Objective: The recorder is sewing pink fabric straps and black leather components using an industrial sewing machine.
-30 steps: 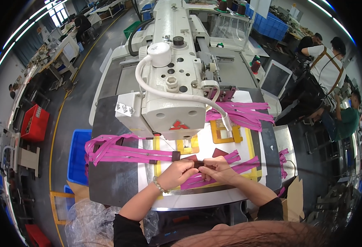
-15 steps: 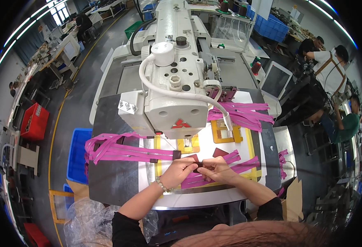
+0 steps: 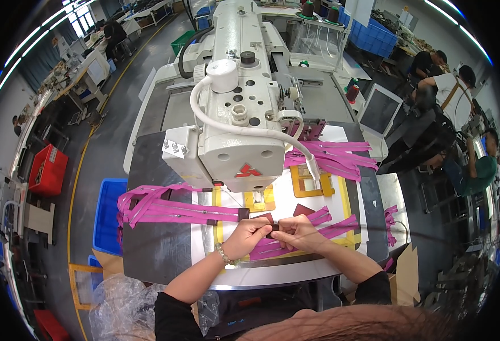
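Pinching a small dark brown piece (image 3: 273, 228), the left hand (image 3: 246, 237) and right hand (image 3: 300, 234) meet in front of the sewing machine head (image 3: 240, 159), on its near side. Thumb and fingers of each are closed on the piece — mostly covered, so its full outline cannot be told. A beaded bracelet (image 3: 225, 254) circles the left wrist.

Two loose patches also lie in front of the machine head: a reddish-brown patch (image 3: 265, 217) just beyond the left hand, and a second brown patch (image 3: 303, 210) farther right, near the right hand.

Magenta zipper strips, three groups on the desk (image 3: 156, 253): left bundle (image 3: 170, 213) to the left of the machine head, dark end tabs pointing right; rear bundle (image 3: 341, 159) to its right; front strips (image 3: 341, 228) before it and to the right, running partly beneath the hands.

Yellow frames — a small frame (image 3: 269, 205) below the machine head, a larger frame (image 3: 328, 188) to its right. Blue bin (image 3: 109, 213): well left of the machine head, beside the desk.
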The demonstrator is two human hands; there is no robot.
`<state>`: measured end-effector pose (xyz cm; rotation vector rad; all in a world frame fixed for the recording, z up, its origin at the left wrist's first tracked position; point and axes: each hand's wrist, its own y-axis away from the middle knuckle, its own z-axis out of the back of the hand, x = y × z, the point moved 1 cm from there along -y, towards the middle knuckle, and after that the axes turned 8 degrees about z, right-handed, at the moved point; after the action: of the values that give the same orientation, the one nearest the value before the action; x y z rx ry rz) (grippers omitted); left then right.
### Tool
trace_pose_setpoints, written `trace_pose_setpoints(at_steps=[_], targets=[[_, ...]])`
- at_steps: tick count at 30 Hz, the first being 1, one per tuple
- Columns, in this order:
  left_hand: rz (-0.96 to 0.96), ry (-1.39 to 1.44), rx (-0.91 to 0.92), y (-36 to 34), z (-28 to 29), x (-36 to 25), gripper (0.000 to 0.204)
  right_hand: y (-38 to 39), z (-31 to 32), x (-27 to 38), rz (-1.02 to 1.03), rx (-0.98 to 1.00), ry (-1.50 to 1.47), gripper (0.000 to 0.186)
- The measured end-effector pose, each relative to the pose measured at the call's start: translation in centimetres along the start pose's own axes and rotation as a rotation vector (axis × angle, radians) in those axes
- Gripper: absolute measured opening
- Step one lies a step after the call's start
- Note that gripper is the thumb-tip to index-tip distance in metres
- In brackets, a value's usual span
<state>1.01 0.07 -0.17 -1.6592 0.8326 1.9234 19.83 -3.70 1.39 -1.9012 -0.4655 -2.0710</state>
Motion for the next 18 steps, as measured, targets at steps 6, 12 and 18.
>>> trace_pose_setpoints(at_steps=[6, 12, 18], targets=[[-0.017, 0.041, -0.045, 0.0, -0.3, -0.5, 0.022, -0.2, -0.1, 0.0, -0.043, -0.001, -0.024, 0.023], [-0.153, -0.616, -0.301, -0.1, 2.9, -1.4, 0.029, -1.2, 0.4, 0.2, -0.057, -0.076, -0.038, 0.022], [-0.021, -0.832, -0.395, -0.1, 6.9, 0.0, 0.039, -4.9, 2.8, -1.5, -0.132, 0.018, -0.162, 0.029]])
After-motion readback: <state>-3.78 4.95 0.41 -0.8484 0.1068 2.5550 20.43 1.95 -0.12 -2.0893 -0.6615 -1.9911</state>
